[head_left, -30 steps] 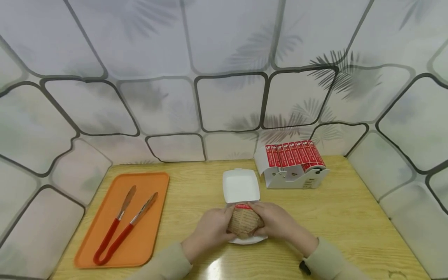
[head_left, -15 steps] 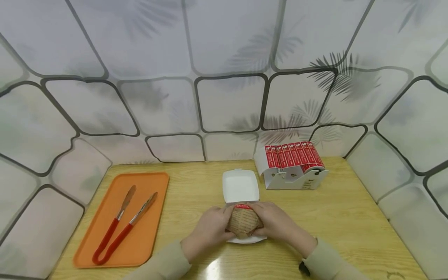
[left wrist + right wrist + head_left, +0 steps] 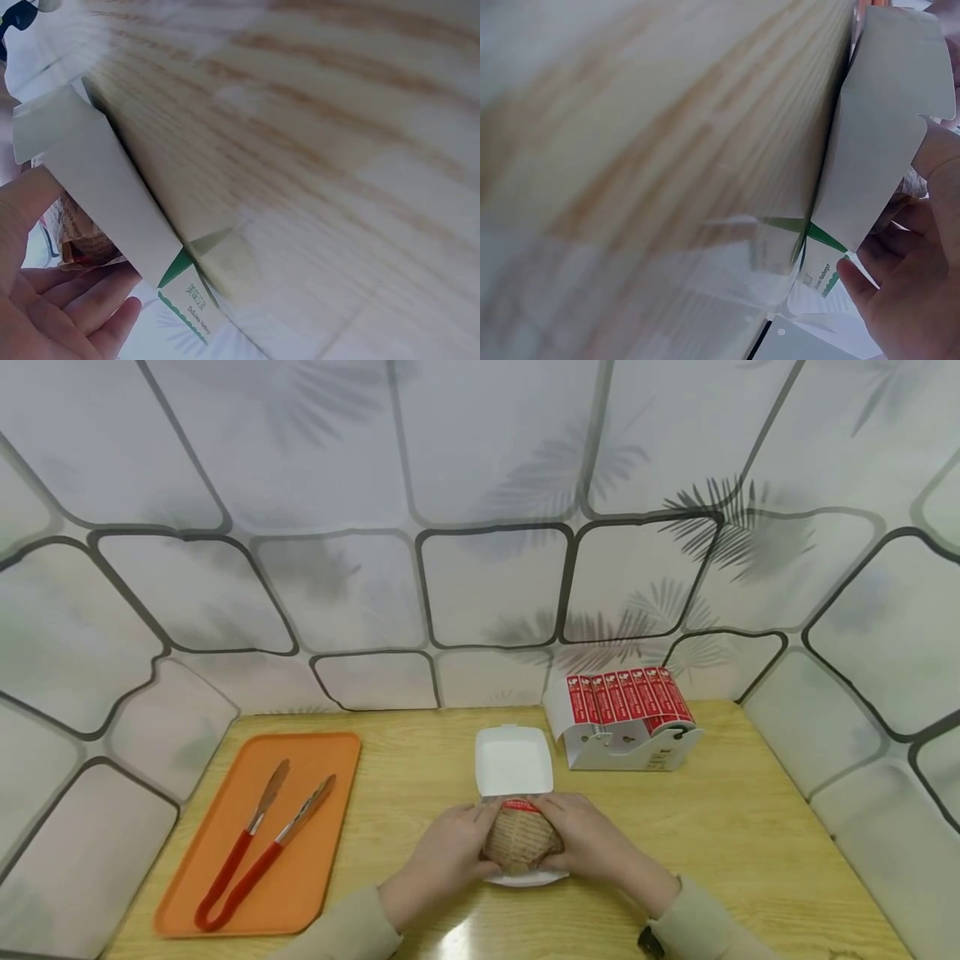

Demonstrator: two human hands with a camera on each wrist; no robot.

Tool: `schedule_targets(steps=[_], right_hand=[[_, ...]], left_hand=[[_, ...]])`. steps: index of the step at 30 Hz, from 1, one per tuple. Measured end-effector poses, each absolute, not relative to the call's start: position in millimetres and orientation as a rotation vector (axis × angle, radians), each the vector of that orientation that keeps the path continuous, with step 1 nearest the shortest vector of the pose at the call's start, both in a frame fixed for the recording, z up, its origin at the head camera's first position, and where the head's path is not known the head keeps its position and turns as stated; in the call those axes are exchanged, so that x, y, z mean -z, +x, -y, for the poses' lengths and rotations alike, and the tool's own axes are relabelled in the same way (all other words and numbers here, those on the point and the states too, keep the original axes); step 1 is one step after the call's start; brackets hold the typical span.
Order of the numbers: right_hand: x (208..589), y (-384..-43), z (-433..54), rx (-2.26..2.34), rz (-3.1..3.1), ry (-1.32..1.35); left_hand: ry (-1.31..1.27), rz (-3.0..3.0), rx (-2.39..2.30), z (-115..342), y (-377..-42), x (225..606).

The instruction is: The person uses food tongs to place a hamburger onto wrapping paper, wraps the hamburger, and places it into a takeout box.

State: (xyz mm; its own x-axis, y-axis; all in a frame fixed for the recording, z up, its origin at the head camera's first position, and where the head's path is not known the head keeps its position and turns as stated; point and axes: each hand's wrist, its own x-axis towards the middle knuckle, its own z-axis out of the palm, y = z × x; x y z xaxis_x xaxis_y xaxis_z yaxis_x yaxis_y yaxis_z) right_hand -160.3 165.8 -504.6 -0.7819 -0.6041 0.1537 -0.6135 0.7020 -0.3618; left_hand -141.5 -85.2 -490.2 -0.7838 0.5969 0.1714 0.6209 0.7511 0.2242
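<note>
In the head view a burger [image 3: 521, 837] wrapped in brown printed paper with a red label sits over the lower half of a white hinged box [image 3: 513, 760], whose lid stands open behind it. My left hand [image 3: 448, 852] grips the burger's left side, and my right hand [image 3: 592, 843] holds the right side. Each thumb is at the near side, fingers towards the lid. The left wrist view shows the box wall [image 3: 112, 187] low on the table, with brown wrapper [image 3: 79, 225] between thumb and fingers. Green trim marks the box wall [image 3: 877, 127] in the right wrist view too.
To the left lies an orange tray [image 3: 315, 860] bearing red-handled metal tongs [image 3: 243, 868]. A white holder [image 3: 630, 752] with several red-and-white packets [image 3: 626, 697] stands behind the box on the right. Patterned walls [image 3: 495, 585] enclose the wooden table [image 3: 720, 827] at the back and sides.
Both hands keep their hold on the burger in the box with hardly any movement. Only the head view has shifted slightly.
</note>
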Motion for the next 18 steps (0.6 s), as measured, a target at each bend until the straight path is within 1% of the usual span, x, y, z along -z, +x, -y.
schedule_targets(steps=[8, 18], right_hand=[[503.9, -158.6, -167.1, -0.660, 2.860, 1.040], [486.5, -158.4, -184.3, -0.696, 2.852, 1.048]], left_hand=[[-0.991, 2.854, 0.396, 90.4, -139.0, 484.2], [-1.040, 2.649, 0.392, 103.5, -143.8, 480.0]])
